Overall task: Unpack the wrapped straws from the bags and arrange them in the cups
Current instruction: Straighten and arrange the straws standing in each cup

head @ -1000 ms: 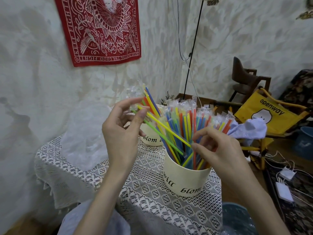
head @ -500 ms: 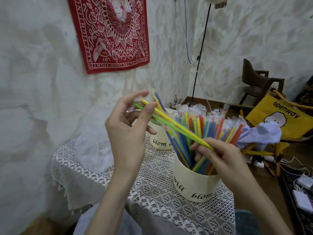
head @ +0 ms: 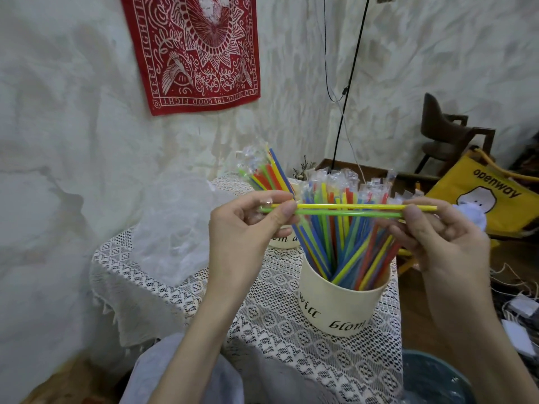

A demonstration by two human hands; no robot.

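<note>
Together, left hand [head: 248,225] and right hand [head: 443,237] pinch two straws [head: 347,209] level.

Two straws [head: 347,209], earlier slanted, now level above the cup [head: 338,310]; right hand [head: 446,240] raised to their end.

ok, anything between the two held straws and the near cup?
Only the cup's own contents. The yellow straw and green straw lie level above the near cup, pinched by left hand and right hand; its packed wrapped straws leave little gap.
</note>
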